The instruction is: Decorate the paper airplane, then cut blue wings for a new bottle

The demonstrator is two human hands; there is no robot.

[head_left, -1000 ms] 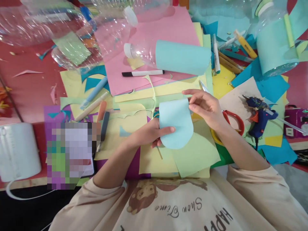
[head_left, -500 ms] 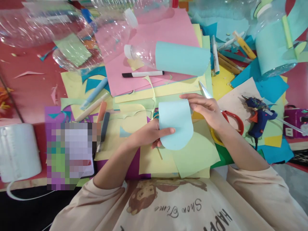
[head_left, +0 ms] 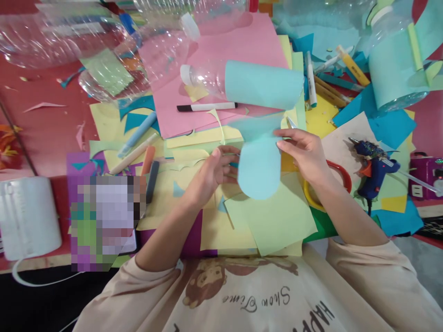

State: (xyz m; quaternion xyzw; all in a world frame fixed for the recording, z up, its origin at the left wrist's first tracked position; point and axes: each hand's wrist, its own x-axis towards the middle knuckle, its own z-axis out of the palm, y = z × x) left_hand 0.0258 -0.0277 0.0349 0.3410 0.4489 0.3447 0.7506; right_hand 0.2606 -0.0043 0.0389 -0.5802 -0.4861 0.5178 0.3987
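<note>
Cream short-sleeved shirt [head_left: 242, 282] is worn, loosely creased. Left sleeve [head_left: 138, 286] and right sleeve [head_left: 365, 265] are cut to about elbow length, same cream; forearms [head_left: 169, 221] are left bare. Front is printed with a brown-haired cartoon figure [head_left: 209, 282], seen inverted. Dark script "Show Time" [head_left: 255, 297] and capitals "HAPPY" [head_left: 327, 309] are also printed, upside down, the latter partly cropped.
</note>
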